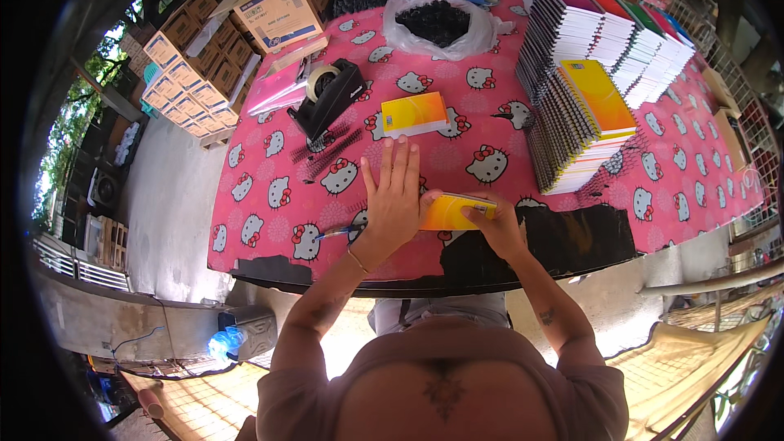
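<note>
My left hand (394, 196) lies flat, fingers spread, on the pink cartoon-cat tablecloth (269, 188). Its thumb side touches a yellow-orange notebook (452, 212). My right hand (496, 224) grips that notebook's right end at the table's near edge. A blue pen (336, 233) lies just left of my left wrist. Another yellow-orange notebook (414, 113) rests farther back, beyond my left fingertips.
A black tape dispenser (328, 98) and loose black binding combs (331, 149) sit at the back left. Tall stacks of spiral notebooks (584, 114) fill the right side. A plastic bag of black combs (439, 23) lies at the back. Cardboard boxes (278, 4) stand far left.
</note>
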A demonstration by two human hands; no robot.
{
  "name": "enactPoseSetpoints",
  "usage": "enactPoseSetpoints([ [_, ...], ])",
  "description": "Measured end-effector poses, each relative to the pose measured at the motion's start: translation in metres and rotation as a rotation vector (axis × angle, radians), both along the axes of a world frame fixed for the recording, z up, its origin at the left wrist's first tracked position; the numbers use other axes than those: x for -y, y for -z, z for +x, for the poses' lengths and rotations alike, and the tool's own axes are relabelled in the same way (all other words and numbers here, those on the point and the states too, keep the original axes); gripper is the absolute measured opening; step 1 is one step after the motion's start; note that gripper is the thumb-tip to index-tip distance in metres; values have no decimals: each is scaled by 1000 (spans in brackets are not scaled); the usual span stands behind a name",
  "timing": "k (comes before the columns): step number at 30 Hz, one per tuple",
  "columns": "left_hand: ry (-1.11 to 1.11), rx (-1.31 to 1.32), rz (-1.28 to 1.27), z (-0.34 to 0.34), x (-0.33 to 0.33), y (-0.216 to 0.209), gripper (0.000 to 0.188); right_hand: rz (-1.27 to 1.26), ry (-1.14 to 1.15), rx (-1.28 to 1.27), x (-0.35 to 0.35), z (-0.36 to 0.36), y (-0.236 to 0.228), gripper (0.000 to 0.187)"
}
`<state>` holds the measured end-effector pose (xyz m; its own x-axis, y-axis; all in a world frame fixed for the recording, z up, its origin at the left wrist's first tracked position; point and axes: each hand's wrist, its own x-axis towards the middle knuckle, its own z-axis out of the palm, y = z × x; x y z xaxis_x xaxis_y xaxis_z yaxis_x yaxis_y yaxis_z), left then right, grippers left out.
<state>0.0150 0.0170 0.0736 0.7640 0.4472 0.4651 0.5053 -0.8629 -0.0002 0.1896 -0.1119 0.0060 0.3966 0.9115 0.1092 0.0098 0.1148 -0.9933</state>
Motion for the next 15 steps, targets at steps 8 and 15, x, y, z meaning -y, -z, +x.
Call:
enactPoseSetpoints([
  [8,384,187,-833,-19,-47,-12,37,-19,21,2,6,13,-6,25],
  [15,208,-102,-1663,-12,-77,-8,35,7,-25,115,8,13,-9,24],
])
